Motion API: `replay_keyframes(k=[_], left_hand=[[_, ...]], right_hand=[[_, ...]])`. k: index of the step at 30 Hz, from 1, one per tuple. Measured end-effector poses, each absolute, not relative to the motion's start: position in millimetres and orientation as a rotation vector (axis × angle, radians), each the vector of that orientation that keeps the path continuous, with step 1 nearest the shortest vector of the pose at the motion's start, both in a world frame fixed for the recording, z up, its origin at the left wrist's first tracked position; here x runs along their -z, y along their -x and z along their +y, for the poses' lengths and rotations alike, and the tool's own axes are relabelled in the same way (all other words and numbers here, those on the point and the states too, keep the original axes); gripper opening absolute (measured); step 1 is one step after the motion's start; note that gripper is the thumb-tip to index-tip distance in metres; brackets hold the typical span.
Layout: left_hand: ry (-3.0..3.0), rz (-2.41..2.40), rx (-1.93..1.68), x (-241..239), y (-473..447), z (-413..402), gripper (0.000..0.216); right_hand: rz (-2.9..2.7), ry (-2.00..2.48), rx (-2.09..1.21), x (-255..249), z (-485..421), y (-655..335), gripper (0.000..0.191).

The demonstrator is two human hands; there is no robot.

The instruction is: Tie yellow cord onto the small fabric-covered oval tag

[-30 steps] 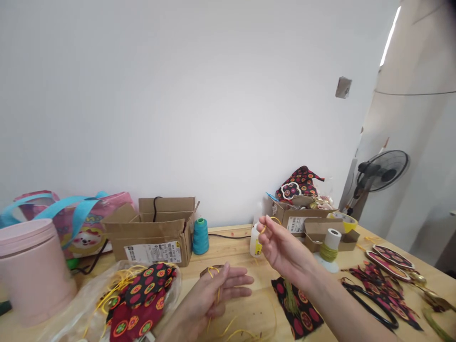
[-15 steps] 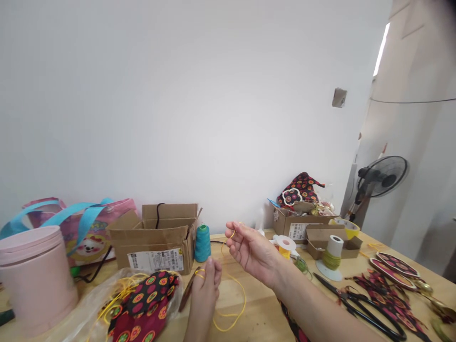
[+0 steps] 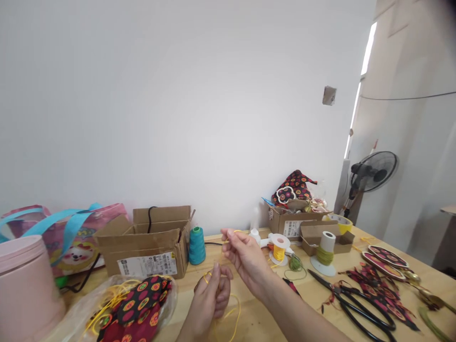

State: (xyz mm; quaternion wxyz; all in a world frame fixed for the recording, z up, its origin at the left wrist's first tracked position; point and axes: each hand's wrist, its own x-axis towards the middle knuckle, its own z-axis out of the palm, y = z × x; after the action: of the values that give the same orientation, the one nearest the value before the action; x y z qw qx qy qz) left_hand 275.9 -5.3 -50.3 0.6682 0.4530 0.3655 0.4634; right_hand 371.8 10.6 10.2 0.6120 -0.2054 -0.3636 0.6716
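My left hand (image 3: 212,297) is curled low over the wooden table (image 3: 260,318), its fingers closed round a thin yellow cord (image 3: 233,312) looped over a fingertip. My right hand (image 3: 244,256) is raised just above and to the right of it, thumb and forefinger pinching the same cord's upper end. The cord's slack trails in a loop on the table under my hands.
An open cardboard box (image 3: 147,244), a teal thread cone (image 3: 196,245) and a pink tub (image 3: 24,280) stand left. A plastic bag of patterned fabric (image 3: 138,304) lies near. Spools (image 3: 279,248), black scissors (image 3: 352,306), fabric pieces (image 3: 384,285) and small boxes (image 3: 302,225) fill the right. A fan (image 3: 372,173) stands beyond.
My right hand has come down and leftward towards my left hand. My left hand went from flat and open to curled on the cord. The view shifted slightly right.
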Motion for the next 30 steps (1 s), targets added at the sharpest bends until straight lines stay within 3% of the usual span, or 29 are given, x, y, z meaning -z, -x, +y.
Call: replay_keyframes(k=[12, 18, 24, 27, 30], left_hand=[[-0.831, 0.498, -0.796, 56, -266, -9, 0.041], [-0.736, 0.574, -0.8, 60, -272, -7, 0.044], [-0.481, 0.559, -0.823, 61, -281, -4, 0.047], [-0.365, 0.607, -0.917, 64, -279, -2, 0.041], [-0.316, 0.698, -1.082, 66, -277, 0, 0.027]], right_hand=[[-0.601, 0.332, -1.379, -17, 40, -400, 0.027], [-0.81, 0.484, -1.512, 3, 11, -384, 0.028], [-1.326, 0.866, -1.037, 32, -11, -382, 0.037], [-1.503, 0.862, -0.832, 41, -15, -385, 0.029], [-1.464, 0.891, -0.852, 51, -20, -389, 0.018]])
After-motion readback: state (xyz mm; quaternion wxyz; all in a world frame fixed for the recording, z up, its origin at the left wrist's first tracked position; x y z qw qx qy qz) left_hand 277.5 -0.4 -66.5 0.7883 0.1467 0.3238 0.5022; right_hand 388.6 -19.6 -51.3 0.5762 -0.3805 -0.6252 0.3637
